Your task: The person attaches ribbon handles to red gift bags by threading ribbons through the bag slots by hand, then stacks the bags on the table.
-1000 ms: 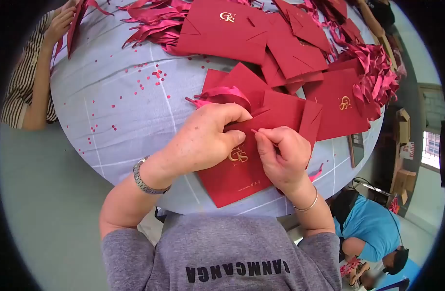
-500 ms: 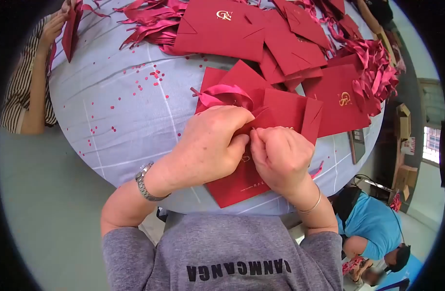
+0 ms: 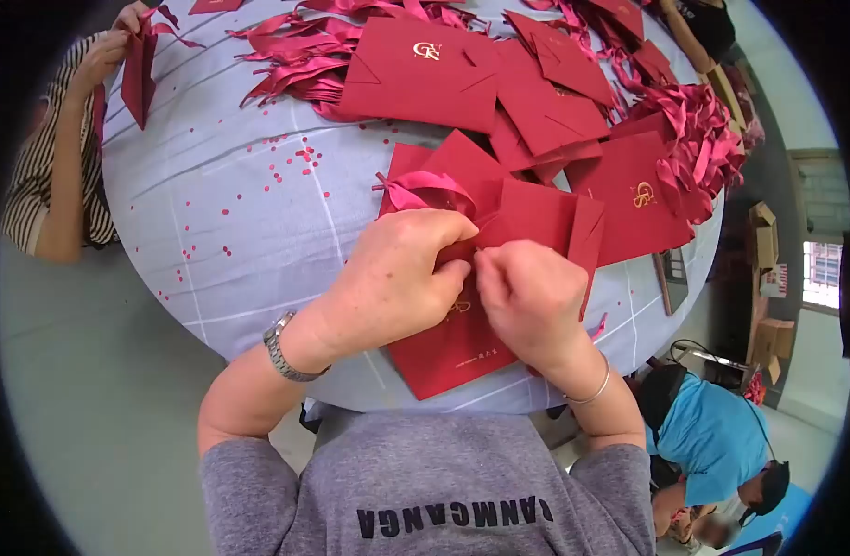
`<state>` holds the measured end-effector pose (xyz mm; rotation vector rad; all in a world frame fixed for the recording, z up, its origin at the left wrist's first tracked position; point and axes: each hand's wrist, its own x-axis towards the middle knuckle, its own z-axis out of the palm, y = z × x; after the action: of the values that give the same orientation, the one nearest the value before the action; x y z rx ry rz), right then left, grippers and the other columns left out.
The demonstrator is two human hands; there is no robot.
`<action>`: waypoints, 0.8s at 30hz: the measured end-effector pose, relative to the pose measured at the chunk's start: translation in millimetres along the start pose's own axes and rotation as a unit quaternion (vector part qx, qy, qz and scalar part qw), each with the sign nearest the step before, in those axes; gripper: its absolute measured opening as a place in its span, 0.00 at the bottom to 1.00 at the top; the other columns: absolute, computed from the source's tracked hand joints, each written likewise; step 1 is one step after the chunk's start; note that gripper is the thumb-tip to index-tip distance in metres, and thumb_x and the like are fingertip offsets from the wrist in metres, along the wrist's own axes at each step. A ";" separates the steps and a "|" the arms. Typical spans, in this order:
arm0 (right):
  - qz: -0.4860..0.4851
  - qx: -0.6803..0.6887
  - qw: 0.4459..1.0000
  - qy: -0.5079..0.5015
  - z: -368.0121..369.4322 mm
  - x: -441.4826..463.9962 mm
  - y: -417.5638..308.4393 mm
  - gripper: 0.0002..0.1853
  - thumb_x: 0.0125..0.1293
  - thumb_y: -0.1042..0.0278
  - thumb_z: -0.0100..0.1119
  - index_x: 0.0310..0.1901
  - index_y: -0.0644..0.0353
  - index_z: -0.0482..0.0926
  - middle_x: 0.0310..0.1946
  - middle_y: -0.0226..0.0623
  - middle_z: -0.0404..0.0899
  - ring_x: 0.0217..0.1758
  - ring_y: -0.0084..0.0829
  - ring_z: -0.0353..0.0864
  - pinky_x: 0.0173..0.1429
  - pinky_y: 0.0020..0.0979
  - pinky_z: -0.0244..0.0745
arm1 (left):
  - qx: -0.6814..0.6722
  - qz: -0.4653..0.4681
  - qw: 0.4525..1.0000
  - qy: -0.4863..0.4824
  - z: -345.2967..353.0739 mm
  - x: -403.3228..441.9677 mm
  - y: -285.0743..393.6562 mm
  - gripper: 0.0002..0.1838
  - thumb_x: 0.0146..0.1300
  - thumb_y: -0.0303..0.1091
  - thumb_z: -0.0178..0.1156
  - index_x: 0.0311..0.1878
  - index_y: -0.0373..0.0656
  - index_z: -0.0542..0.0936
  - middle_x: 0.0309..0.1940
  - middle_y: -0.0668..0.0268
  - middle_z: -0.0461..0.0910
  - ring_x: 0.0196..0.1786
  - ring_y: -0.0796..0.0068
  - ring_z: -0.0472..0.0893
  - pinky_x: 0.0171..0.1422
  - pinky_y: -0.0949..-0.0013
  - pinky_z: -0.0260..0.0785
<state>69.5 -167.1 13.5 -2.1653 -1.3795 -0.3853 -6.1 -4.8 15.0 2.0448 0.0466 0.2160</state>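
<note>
Two curled hands [image 3: 394, 269] [image 3: 536, 292] pinch at one red bag [image 3: 448, 360].

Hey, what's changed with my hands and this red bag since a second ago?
Your right hand moved left, closer to your left hand; less of the red bag's gold logo shows. No new grip or release is clear. Your left hand stays at the bag; the bags beyond lie as before.

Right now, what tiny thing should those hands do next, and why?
The bare right hand should perhaps tug gently: it looks closed in a pinch over the flat red paper bag with gold lettering, and the bare left hand is close beside, seemingly steadying the bag. What's pinched is hidden.
</note>
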 end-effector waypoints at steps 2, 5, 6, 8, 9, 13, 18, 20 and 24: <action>-0.010 -0.016 1.000 -0.013 -1.2 -0.1 1.3 0.08 0.51 0.77 0.68 0.27 0.59 0.76 0.20 0.37 0.75 0.22 0.39 0.78 0.27 0.36 0.73 | 0.000 0.009 1.000 0.006 0.0 1.1 -0.6 0.14 0.52 0.22 0.63 0.44 0.33 0.80 0.35 0.52 0.82 0.37 0.60 0.83 0.41 0.65 0.75; 0.002 -0.024 1.000 0.003 -1.6 4.1 -1.4 0.08 0.51 0.76 0.69 0.27 0.58 0.76 0.20 0.37 0.76 0.22 0.39 0.78 0.26 0.36 0.73 | -0.005 -0.004 1.000 -0.002 -2.1 0.7 -2.1 0.14 0.52 0.22 0.64 0.44 0.33 0.80 0.34 0.54 0.82 0.35 0.66 0.82 0.40 0.68 0.74; 0.003 -0.025 1.000 0.004 -1.8 4.6 -0.5 0.08 0.51 0.76 0.69 0.27 0.58 0.76 0.20 0.37 0.76 0.22 0.39 0.78 0.26 0.36 0.73 | -0.011 -0.027 0.999 -0.016 -3.0 0.8 -2.1 0.14 0.52 0.22 0.64 0.44 0.33 0.79 0.33 0.56 0.82 0.34 0.70 0.82 0.39 0.69 0.73; -0.003 -0.002 1.000 0.005 -2.3 5.5 2.3 0.08 0.51 0.75 0.69 0.27 0.58 0.76 0.20 0.37 0.76 0.22 0.38 0.78 0.26 0.36 0.73 | -0.041 -0.036 0.998 -0.010 -5.1 3.8 -0.3 0.12 0.52 0.23 0.63 0.42 0.33 0.80 0.32 0.54 0.82 0.34 0.65 0.82 0.40 0.66 0.74; -0.004 -0.002 1.000 0.005 -3.5 4.5 2.2 0.08 0.51 0.75 0.69 0.27 0.58 0.76 0.20 0.37 0.76 0.22 0.38 0.78 0.26 0.36 0.73 | -0.072 -0.048 0.996 -0.003 -6.0 4.5 -0.1 0.11 0.51 0.25 0.62 0.39 0.32 0.80 0.31 0.51 0.82 0.35 0.60 0.83 0.41 0.64 0.74; -0.077 0.015 0.997 -0.009 -7.9 2.5 3.4 0.07 0.52 0.76 0.69 0.28 0.60 0.77 0.21 0.37 0.77 0.22 0.37 0.79 0.26 0.35 0.74 | -0.163 -0.088 0.981 -0.054 -10.7 5.1 -9.0 0.11 0.51 0.25 0.64 0.39 0.32 0.80 0.30 0.54 0.82 0.33 0.66 0.82 0.40 0.66 0.73; -0.078 0.088 0.993 0.009 -14.0 0.4 5.8 0.08 0.52 0.79 0.69 0.30 0.61 0.77 0.22 0.37 0.79 0.22 0.37 0.79 0.26 0.33 0.74 | -0.155 -0.122 0.974 -0.114 -11.4 6.1 -11.7 0.10 0.51 0.25 0.64 0.37 0.32 0.80 0.28 0.54 0.82 0.32 0.69 0.82 0.40 0.66 0.73; -0.072 0.098 0.993 0.011 -12.2 -2.1 7.7 0.08 0.53 0.79 0.69 0.31 0.62 0.77 0.23 0.38 0.79 0.22 0.36 0.79 0.27 0.33 0.74 | -0.152 -0.123 0.974 -0.109 -12.5 6.6 -10.1 0.09 0.51 0.25 0.64 0.37 0.33 0.80 0.28 0.54 0.82 0.32 0.69 0.82 0.40 0.65 0.73; -0.038 0.122 0.992 0.019 -11.7 -2.2 5.1 0.06 0.55 0.78 0.68 0.31 0.63 0.78 0.23 0.39 0.79 0.22 0.36 0.79 0.28 0.32 0.73 | -0.159 -0.121 0.975 -0.101 -10.0 6.0 -11.1 0.10 0.51 0.26 0.64 0.37 0.33 0.81 0.28 0.54 0.82 0.33 0.67 0.83 0.39 0.64 0.72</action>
<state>73.7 -177.2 20.4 -1.9019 -1.4121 -0.2689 -1.2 9.9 10.5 1.7126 0.1254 -0.1312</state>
